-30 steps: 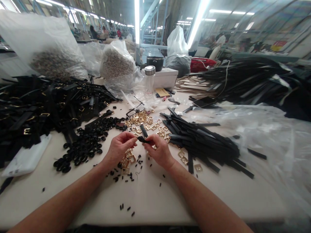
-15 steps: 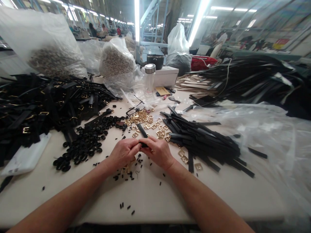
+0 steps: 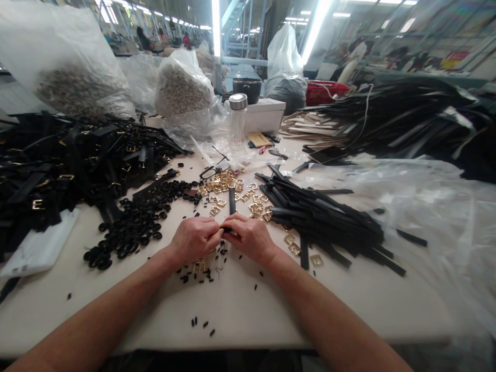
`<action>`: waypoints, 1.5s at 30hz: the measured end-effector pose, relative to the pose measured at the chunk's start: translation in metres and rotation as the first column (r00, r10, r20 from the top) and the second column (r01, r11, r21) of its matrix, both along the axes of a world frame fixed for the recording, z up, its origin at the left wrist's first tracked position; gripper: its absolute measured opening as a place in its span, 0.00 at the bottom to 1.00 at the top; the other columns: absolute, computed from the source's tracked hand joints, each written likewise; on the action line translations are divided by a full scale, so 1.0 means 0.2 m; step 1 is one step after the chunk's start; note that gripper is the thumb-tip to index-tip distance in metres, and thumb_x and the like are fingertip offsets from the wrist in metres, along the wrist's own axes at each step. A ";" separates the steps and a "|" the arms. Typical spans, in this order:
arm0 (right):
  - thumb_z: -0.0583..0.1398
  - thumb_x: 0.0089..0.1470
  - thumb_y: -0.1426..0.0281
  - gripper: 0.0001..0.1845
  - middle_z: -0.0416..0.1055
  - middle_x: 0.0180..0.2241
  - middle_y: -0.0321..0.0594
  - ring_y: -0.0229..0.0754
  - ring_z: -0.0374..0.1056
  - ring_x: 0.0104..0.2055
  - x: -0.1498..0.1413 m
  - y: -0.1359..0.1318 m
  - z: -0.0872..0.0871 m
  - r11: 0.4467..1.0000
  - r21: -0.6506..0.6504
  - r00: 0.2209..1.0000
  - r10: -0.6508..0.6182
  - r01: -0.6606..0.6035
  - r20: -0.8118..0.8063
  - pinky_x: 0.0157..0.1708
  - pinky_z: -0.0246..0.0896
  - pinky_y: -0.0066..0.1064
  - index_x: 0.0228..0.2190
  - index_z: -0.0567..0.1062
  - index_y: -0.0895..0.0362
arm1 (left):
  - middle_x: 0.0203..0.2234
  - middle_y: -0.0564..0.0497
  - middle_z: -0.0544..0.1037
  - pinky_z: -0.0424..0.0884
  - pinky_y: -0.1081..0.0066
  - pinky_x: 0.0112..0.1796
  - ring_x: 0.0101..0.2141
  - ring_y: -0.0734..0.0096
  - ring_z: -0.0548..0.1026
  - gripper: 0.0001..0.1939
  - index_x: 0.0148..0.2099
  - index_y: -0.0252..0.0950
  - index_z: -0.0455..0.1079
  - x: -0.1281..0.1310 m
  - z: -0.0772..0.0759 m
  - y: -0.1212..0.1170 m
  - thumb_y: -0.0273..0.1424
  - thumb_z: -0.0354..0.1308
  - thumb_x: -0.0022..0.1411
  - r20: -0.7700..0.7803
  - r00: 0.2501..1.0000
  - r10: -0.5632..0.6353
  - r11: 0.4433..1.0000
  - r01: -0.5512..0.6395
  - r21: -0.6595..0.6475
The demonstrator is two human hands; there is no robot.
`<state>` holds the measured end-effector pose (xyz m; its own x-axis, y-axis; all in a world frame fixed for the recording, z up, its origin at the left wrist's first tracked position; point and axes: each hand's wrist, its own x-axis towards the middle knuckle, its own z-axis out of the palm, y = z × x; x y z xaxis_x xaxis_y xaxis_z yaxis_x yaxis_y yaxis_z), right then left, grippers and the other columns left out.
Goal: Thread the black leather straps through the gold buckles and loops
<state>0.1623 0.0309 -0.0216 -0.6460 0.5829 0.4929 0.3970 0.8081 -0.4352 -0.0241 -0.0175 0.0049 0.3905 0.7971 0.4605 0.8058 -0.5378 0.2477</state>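
Observation:
My left hand and my right hand meet over the middle of the table, both closed on a black strap. The strap's free end sticks out beyond my fingers, pointing away from me; the part between my fingers is mostly hidden. Just past the hands lie loose gold buckles, with a few more partly under my left hand. Small black pieces are scattered below the hands. To the left spreads a heap of black rings; to the right is a pile of black straps.
Straps with gold buckles are heaped at the far left beside a white packet. A glass bottle stands upright at the back, before a white box. Clear plastic sheeting covers the right side. Bags of small parts stand behind.
The strap's free end has swung from leaning left to nearly straight away from me. Both hands stay together at about the same place. The camera view has shifted slightly.

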 end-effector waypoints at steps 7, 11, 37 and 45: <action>0.62 0.58 0.68 0.05 0.78 0.41 0.36 0.36 0.74 0.37 0.00 0.02 -0.02 0.998 -0.062 1.000 0.003 -0.003 0.003 0.34 0.63 0.24 0.37 0.78 0.53 | 0.15 0.57 0.61 0.55 0.72 0.24 0.19 0.76 0.61 0.19 0.19 0.37 0.58 -0.02 0.01 -0.01 0.26 0.52 0.62 0.058 0.998 -0.006 1.000 0.007 -0.025; 0.63 0.57 0.66 0.09 0.75 0.45 0.38 0.33 0.72 0.31 0.02 0.03 -0.01 0.994 -0.110 0.995 -0.016 0.006 -0.094 0.33 0.64 0.25 0.41 0.76 0.53 | 0.16 0.57 0.60 0.56 0.72 0.25 0.19 0.76 0.60 0.19 0.19 0.37 0.58 -0.04 0.02 -0.01 0.27 0.51 0.63 0.100 0.995 0.011 0.999 -0.006 -0.044; 0.52 0.47 0.81 0.16 0.74 0.33 0.38 0.41 0.70 0.35 0.04 0.05 0.03 0.948 -0.246 0.967 -0.234 0.203 -0.102 0.38 0.63 0.31 0.33 0.75 0.54 | 0.27 0.52 0.78 0.69 0.77 0.28 0.25 0.76 0.74 0.09 0.46 0.38 0.75 -0.05 -0.06 0.00 0.29 0.58 0.64 0.204 0.971 -0.124 0.990 0.107 0.089; 0.56 0.48 0.80 0.25 0.73 0.46 0.40 0.37 0.71 0.34 0.03 -0.02 0.06 0.956 -0.271 0.982 0.068 -0.115 -0.178 0.38 0.67 0.29 0.49 0.71 0.53 | 0.28 0.50 0.81 0.72 0.76 0.32 0.27 0.75 0.77 0.05 0.41 0.35 0.76 -0.02 -0.04 0.00 0.28 0.59 0.63 0.388 0.921 -0.042 0.999 0.036 0.021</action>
<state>0.1682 0.0274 -0.0101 -0.6264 0.6545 0.4234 0.2311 0.6747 -0.7010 -0.0279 -0.0167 -0.0025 0.2093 0.7776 0.5929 0.6261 -0.5723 0.5295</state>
